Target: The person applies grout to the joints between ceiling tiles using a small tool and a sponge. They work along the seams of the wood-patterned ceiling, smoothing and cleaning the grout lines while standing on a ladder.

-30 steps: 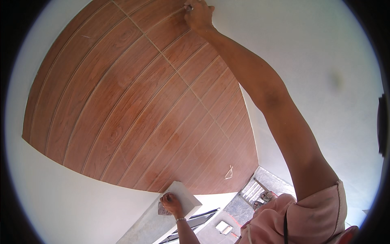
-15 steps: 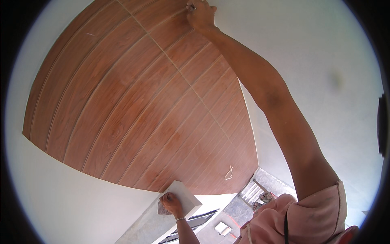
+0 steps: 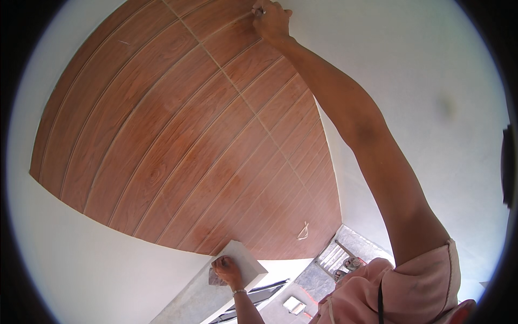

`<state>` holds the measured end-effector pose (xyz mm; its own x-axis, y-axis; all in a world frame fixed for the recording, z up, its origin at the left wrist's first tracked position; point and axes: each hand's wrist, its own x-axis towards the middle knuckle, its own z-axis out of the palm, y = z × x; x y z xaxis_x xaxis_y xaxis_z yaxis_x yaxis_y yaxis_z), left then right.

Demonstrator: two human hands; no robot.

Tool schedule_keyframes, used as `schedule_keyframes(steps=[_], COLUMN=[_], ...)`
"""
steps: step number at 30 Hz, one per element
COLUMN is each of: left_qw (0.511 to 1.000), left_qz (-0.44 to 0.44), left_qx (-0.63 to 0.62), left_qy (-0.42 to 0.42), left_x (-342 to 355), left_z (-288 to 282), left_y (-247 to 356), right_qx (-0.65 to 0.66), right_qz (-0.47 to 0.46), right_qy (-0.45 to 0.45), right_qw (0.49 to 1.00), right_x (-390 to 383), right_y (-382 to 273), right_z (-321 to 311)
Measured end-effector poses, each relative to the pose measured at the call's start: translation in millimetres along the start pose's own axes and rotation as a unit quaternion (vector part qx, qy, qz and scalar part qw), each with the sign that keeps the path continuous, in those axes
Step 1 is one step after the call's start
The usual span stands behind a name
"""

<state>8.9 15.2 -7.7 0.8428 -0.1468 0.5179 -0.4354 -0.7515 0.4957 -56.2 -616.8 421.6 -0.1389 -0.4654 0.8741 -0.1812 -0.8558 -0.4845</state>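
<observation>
A broad reddish-brown wood-look panelled surface (image 3: 178, 140), crossed by pale grooves, fills the left and middle of the view. At its far edge, beside the white wall, is my right hand (image 3: 272, 22). Its fingers are closed in a pinch around something small and dark, too hidden to name. My right arm is stretched out long. Lower down, my left hand (image 3: 229, 271) lies against the corner of a pale grey ledge (image 3: 240, 255), its fingers curled. A flat brownish patch shows under those fingers, and I cannot tell what it is. A bracelet circles the left wrist.
A white wall (image 3: 431, 124) runs along the right, another pale wall (image 3: 108, 237) along the lower left. A thin pale loop (image 3: 303, 231) shows on the panels. Below are a slatted platform (image 3: 334, 258), sandalled feet (image 3: 352, 263) and a small white item (image 3: 294, 305) on the floor.
My right hand has shifted slightly right and nearer along the panel's edge, still pinched. My left hand stays at the ledge corner.
</observation>
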Motion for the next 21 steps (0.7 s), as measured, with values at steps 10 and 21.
schedule_keyframes(steps=[10,21], left_qw=[1.000,1.000], left_qz=[0.003,0.014], left_qx=[-0.009,-0.009], left_qy=[0.000,-0.002], left_x=[0,-1], left_z=[3,1], left_y=[-9,-7], right_qx=[0.020,0.031], right_qz=[-0.015,-0.013], right_qy=[-0.006,0.024], right_qw=[1.000,0.999], right_x=[-1,3], right_y=[-2,1], right_z=[-10,-10])
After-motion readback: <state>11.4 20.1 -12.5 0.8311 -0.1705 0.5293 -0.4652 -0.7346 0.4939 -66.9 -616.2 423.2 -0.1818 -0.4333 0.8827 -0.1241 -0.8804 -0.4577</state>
